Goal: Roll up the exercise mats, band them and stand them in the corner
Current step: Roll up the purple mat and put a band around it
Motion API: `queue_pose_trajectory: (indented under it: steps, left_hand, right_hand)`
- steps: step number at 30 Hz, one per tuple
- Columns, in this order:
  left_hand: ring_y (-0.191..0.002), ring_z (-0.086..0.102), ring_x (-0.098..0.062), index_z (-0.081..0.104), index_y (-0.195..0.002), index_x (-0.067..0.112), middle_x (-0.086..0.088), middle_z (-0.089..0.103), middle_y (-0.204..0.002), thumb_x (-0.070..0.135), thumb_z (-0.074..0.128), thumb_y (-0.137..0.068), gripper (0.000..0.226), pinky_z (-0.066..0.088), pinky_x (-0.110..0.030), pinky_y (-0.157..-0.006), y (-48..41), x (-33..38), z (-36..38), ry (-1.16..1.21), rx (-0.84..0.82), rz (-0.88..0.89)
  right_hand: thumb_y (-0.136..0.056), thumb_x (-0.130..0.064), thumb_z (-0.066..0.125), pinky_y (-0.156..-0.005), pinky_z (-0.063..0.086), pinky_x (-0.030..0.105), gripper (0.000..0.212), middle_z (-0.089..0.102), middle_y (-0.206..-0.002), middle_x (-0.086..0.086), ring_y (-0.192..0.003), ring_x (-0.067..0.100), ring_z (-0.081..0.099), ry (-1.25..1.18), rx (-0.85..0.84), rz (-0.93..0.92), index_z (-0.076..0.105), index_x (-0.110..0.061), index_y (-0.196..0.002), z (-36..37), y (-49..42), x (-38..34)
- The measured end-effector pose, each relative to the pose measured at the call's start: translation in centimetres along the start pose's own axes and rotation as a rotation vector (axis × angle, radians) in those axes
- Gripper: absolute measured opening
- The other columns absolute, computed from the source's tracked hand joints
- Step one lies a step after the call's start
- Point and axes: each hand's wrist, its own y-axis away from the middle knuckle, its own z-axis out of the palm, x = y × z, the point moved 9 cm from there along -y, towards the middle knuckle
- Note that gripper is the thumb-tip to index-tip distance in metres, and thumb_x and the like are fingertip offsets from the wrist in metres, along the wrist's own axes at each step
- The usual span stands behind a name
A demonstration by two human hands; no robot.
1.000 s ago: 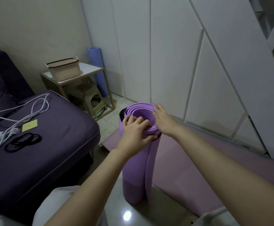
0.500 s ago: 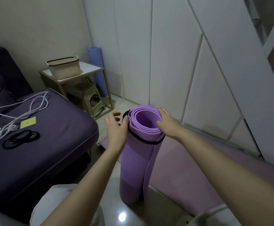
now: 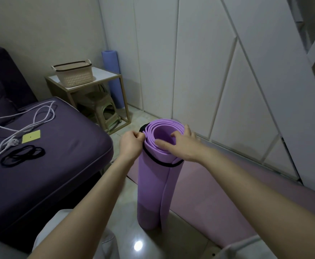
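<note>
Mat (image 3: 153, 184): upright on the floor (image 3: 126, 212) beside the sofa (image 3: 50, 156).
Band (image 3: 162, 164): slanted round its top.
Left hand (image 3: 131, 144): we pinch the band at the rim.
Right hand (image 3: 186, 146): our loose fingers rest on the rim.

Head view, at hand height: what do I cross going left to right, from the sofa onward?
loose bands → left hand → purple roll → pink mat
</note>
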Motion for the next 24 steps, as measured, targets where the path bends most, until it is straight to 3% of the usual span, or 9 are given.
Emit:
queue_pose_trajectory:
  steps: [3,5,6,8,11,13,16,19,24]
  left_hand:
    - [-0.067,0.042,-0.022,0.050,-0.067,0.007,-0.012,0.050,-0.069,0.012,0.048,-0.089,0.022,0.038,-0.038,-0.064,-0.1,0.6,0.1,-0.057,-0.020,0.027]
    - [-0.068,0.046,-0.023,0.053,-0.070,0.005,-0.014,0.053,-0.071,0.011,0.049,-0.089,0.021,0.041,-0.040,-0.066,-0.3,1.2,0.4,-0.100,-0.047,0.059]
    - [-0.068,0.046,-0.024,0.055,-0.072,0.003,-0.016,0.055,-0.072,0.011,0.049,-0.089,0.020,0.041,-0.039,-0.066,-0.5,1.4,0.5,-0.124,-0.049,0.077]
    - [-0.068,0.051,-0.028,0.058,-0.073,-0.002,-0.023,0.060,-0.075,0.011,0.050,-0.089,0.022,0.046,-0.040,-0.070,-0.9,1.8,0.6,-0.133,-0.051,0.103]
    - [-0.080,0.062,-0.038,0.059,-0.075,-0.008,-0.028,0.064,-0.084,0.011,0.052,-0.088,0.024,0.053,-0.051,-0.078,-1.5,2.2,0.6,-0.150,-0.046,0.134]
    - [-0.086,0.062,-0.039,0.052,-0.072,0.002,-0.024,0.062,-0.085,0.008,0.050,-0.089,0.017,0.052,-0.050,-0.079,-1.7,2.4,0.8,-0.176,-0.049,0.140]
    - [-0.090,0.058,-0.035,0.044,-0.091,0.007,-0.015,0.054,-0.093,0.002,0.045,-0.090,0.006,0.053,-0.048,-0.079,-1.7,2.9,1.2,-0.156,-0.066,0.144]
    - [-0.093,0.058,-0.032,0.047,-0.107,0.005,-0.013,0.053,-0.100,-0.001,0.042,-0.092,0.017,0.053,-0.046,-0.082,-2.2,3.0,1.3,-0.194,-0.075,0.147]
    - [-0.086,0.062,-0.028,0.063,-0.101,0.003,-0.017,0.064,-0.095,-0.008,0.037,-0.093,0.029,0.054,-0.029,-0.058,-2.8,-0.7,2.1,0.067,-0.161,-0.072]
  right_hand:
    - [-0.086,-0.074,0.027,-0.113,-0.004,0.056,0.077,0.010,-0.156,0.020,-0.144,0.038,-0.008,0.189,0.026,-0.128,0.047,-0.020,-0.137,0.0,0.6,-2.9]
    - [-0.092,-0.062,0.034,-0.113,0.023,0.047,0.059,0.045,-0.133,0.017,-0.133,0.033,0.031,0.118,0.043,-0.276,0.062,-0.012,-0.105,0.3,1.3,-5.1]
    - [-0.094,-0.057,0.039,-0.098,0.039,0.040,0.049,0.055,-0.111,0.012,-0.110,0.029,0.048,0.040,0.025,-0.296,0.056,-0.012,-0.086,0.6,1.5,-5.6]
    - [-0.096,-0.050,0.042,-0.068,0.039,0.034,0.043,0.052,-0.079,0.004,-0.077,0.024,0.049,-0.020,0.013,-0.283,0.038,-0.017,-0.068,0.8,1.4,-5.6]
    - [-0.098,-0.041,0.041,-0.065,0.034,0.034,0.042,0.041,-0.065,-0.002,-0.068,0.025,0.043,0.027,0.051,-0.317,0.029,-0.018,-0.064,0.4,0.8,-5.4]
    - [-0.098,-0.039,0.041,-0.065,0.034,0.035,0.042,0.040,-0.064,-0.002,-0.067,0.025,0.042,0.029,0.063,-0.343,0.028,-0.019,-0.064,0.3,0.6,-5.1]
    - [-0.098,-0.040,0.040,-0.064,0.034,0.035,0.041,0.040,-0.064,-0.003,-0.065,0.024,0.042,0.040,0.075,-0.361,0.028,-0.020,-0.065,0.4,0.6,-4.7]
    - [-0.098,-0.040,0.040,-0.061,0.035,0.034,0.037,0.044,-0.066,-0.003,-0.064,0.022,0.045,0.042,0.097,-0.391,0.035,-0.018,-0.070,0.4,0.7,-4.3]
    - [-0.097,-0.040,0.042,-0.060,0.031,0.033,0.032,0.048,-0.070,-0.002,-0.066,0.022,0.046,0.068,0.104,-0.460,0.043,-0.013,-0.080,0.5,1.3,-4.3]
